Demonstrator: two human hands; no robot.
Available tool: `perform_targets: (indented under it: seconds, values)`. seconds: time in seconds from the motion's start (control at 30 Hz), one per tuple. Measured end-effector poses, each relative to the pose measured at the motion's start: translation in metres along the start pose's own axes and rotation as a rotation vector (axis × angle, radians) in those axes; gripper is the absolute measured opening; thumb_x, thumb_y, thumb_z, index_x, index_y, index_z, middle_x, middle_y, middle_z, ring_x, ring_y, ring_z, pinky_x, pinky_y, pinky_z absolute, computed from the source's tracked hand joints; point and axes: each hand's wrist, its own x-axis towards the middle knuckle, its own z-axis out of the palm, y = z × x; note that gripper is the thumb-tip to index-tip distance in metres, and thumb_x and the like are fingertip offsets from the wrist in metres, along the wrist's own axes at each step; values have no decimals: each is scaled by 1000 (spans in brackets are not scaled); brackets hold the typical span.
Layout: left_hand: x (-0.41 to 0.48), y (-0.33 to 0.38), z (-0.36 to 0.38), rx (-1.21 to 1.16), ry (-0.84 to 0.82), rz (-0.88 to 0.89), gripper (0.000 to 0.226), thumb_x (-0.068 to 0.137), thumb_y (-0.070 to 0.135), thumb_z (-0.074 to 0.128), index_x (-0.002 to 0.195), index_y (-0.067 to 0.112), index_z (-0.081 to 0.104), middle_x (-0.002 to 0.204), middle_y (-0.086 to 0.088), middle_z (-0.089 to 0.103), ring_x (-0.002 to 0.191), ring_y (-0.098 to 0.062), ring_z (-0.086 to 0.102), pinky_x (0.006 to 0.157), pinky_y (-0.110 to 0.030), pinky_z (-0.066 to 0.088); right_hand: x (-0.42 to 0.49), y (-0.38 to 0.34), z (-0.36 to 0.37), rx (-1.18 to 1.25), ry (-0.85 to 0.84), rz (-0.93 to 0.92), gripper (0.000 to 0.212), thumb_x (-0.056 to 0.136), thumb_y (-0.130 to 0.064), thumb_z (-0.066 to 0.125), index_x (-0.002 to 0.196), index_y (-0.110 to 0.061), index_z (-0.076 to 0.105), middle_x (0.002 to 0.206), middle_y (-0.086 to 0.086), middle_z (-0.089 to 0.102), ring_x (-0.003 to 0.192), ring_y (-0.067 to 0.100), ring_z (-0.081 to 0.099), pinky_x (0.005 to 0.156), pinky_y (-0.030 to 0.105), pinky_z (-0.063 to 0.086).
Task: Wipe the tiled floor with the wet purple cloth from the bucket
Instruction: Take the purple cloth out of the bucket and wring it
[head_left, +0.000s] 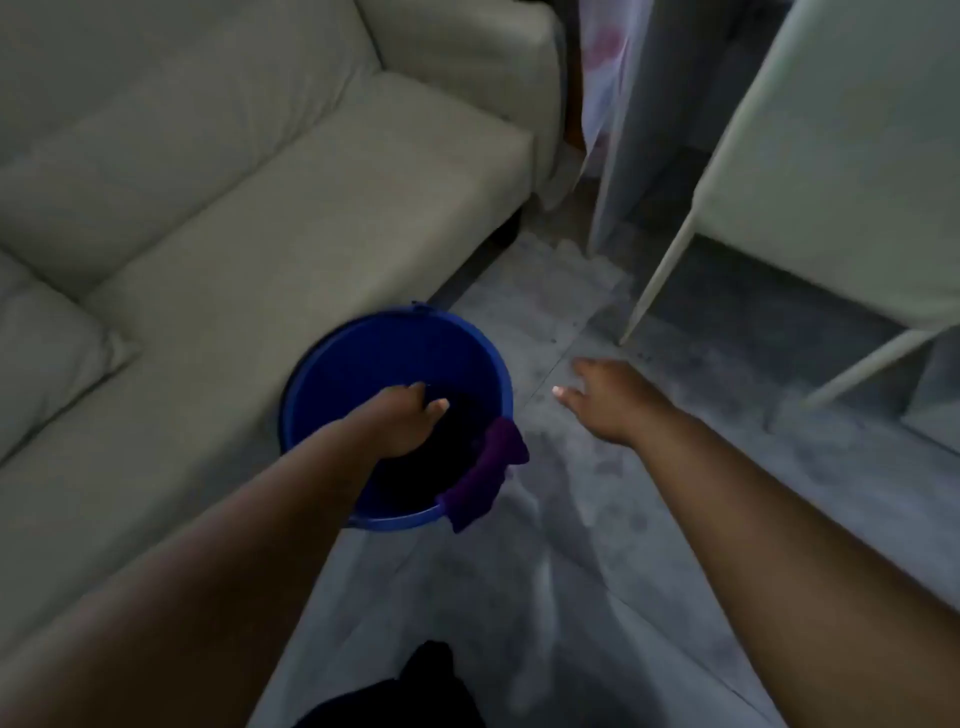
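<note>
A blue bucket (363, 343) is at the sofa's front edge, dark inside. The purple cloth (488, 478) hangs over the bucket's near right rim, part inside and part outside. My left hand (410, 421) is closed in a fist over the middle of the bucket's mouth, as if around its handle; the handle itself is lost in blur. My right hand (608, 400) hovers to the right of the bucket above the grey tiled floor (571, 597), fingers spread and holding nothing. It is a hand's width away from the cloth.
A cream sofa (234, 218) fills the left side, close against the bucket. A white frame with slanted legs (670, 249) stands at the right, and a pale curtain (613, 130) hangs behind. A dark garment (415, 696) lies at the bottom edge.
</note>
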Motion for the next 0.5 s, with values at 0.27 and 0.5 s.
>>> perform_targets:
  seconds: [0.27,0.5]
  values:
    - [148,-43,132,-448,-139,-40,57,86,11,52,140,28,43,132,-6,55,107,-22,60,89,-35,49,89,62,197,446,-190,-170,49,95,-31,60,142,-23,48,140,1,59,125,19,57,98,29,45]
    - [178,-50,127,-505,-354,219,17,75,28,76,90,21,78,97,-3,78,89,-17,73,84,-31,54,114,108,219,725,-203,-282,25,81,-23,76,105,-17,76,104,1,78,100,18,72,99,44,54]
